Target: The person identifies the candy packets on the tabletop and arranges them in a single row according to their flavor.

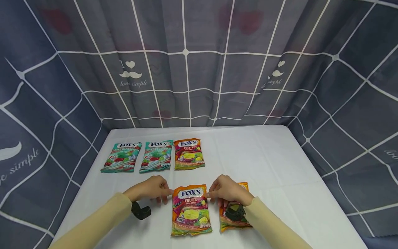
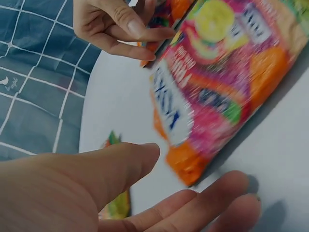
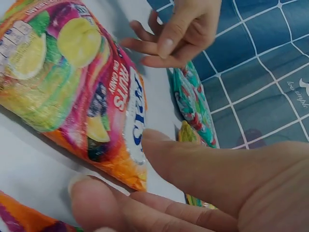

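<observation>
An orange and magenta bag of Fox's fruit candy (image 1: 191, 211) lies upright to the view at the near middle of the white table. My left hand (image 1: 157, 188) is at its upper left corner, fingertips right at the edge. In the left wrist view the thumb (image 2: 140, 157) and fingers stand apart beside the bag's top. On the other side, my right hand (image 1: 228, 190) has its fingertips at the upper right edge, thumb and fingers spread in the right wrist view. Beneath the right hand and wrist lies a second fruit candy bag (image 1: 227, 224), partly hidden.
Farther back on the white table (image 1: 248, 148), a row holds two green mint candy bags (image 1: 122, 157) and another fruit candy bag (image 1: 189, 155) at its right end. A dark checked curtain (image 1: 202, 76) encloses the table at the back and both sides.
</observation>
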The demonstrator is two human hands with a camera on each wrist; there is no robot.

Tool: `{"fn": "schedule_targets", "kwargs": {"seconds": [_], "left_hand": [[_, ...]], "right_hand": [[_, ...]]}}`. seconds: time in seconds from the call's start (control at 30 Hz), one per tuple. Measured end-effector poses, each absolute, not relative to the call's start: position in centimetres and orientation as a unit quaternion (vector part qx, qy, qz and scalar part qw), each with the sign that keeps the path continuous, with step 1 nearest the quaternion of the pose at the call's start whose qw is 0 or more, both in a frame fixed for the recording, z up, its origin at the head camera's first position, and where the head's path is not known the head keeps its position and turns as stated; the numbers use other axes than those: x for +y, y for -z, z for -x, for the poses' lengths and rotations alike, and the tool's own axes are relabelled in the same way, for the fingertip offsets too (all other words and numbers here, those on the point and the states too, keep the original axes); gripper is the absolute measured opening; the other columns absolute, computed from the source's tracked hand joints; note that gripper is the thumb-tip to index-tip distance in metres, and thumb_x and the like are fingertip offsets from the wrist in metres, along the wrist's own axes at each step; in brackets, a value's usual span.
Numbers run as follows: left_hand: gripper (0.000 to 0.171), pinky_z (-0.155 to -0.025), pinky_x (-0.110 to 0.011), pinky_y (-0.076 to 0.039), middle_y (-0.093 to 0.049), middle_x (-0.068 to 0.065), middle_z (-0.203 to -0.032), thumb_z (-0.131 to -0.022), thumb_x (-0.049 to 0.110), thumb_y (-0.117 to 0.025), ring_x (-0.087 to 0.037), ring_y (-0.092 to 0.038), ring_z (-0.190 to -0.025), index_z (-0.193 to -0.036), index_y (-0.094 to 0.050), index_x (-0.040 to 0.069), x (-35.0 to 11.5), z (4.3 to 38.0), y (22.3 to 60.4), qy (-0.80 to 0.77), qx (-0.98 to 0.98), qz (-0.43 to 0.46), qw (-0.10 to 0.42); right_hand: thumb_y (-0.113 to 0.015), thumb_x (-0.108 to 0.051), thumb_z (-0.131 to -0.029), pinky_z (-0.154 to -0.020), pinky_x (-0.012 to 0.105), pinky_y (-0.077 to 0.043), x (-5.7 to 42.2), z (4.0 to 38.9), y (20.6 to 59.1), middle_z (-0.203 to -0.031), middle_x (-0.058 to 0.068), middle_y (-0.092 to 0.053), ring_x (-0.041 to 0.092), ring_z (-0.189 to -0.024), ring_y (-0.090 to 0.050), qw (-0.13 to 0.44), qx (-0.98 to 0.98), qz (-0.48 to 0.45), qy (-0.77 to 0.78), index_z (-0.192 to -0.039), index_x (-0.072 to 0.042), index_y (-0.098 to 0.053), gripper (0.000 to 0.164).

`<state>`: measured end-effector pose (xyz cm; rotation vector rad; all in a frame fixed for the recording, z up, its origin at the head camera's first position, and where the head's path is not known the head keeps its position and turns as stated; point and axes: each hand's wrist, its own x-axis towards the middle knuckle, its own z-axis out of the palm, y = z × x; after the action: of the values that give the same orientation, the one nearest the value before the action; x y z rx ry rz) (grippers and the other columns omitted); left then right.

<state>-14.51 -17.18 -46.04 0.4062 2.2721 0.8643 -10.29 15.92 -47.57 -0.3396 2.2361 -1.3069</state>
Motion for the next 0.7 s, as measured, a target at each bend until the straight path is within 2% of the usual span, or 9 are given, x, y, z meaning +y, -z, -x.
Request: {"fn": "schedule_targets", "kwargs": {"seconds": [0.17, 0.43, 0.7], "left_hand": [[0.031, -0.051, -0.024, -0.041, -0.077, -0.009, -0.077, -0.107, 0.030, -0.075, -0.020, -0.069, -0.060, -0.092, -0.069, 0.003, -17.5, 13.1, 46.6, -0.346, 0.851, -0.137, 0.371], [0.032, -0.049, -0.023, -0.040, -0.078, -0.012, -0.079, -0.108, 0.031, -0.072, -0.014, -0.066, -0.057, -0.093, -0.069, 0.003, -17.5, 11.8, 47.3, -0.372, 0.823, -0.126, 0.410], [0.034, -0.048, -0.021, -0.043, -0.079, -0.014, -0.081, -0.109, 0.032, -0.071, -0.012, -0.068, -0.058, -0.092, -0.072, 0.003, -16.9, 11.3, 48.6, -0.401, 0.793, -0.140, 0.438]], "right_hand": [[-0.081, -0.017, -0.103, -0.041, 0.027, -0.050, 16.0, 9.3, 47.9, -0.074, 0.016, -0.076, 0.010, -0.042, -0.059, 0.277, 0.808, 0.122, 0.505, -0.097, 0.003, -0.078, 0.021], [-0.078, -0.011, -0.104, -0.043, 0.031, -0.054, 15.8, 8.5, 48.7, -0.076, 0.017, -0.077, 0.011, -0.043, -0.061, 0.291, 0.791, 0.123, 0.524, -0.095, 0.004, -0.076, 0.018], [-0.079, -0.012, -0.103, -0.041, 0.025, -0.050, 15.0, 7.8, 49.1, -0.072, 0.021, -0.074, 0.010, -0.041, -0.060, 0.308, 0.773, 0.111, 0.543, -0.086, 0.002, -0.078, 0.022]]}}
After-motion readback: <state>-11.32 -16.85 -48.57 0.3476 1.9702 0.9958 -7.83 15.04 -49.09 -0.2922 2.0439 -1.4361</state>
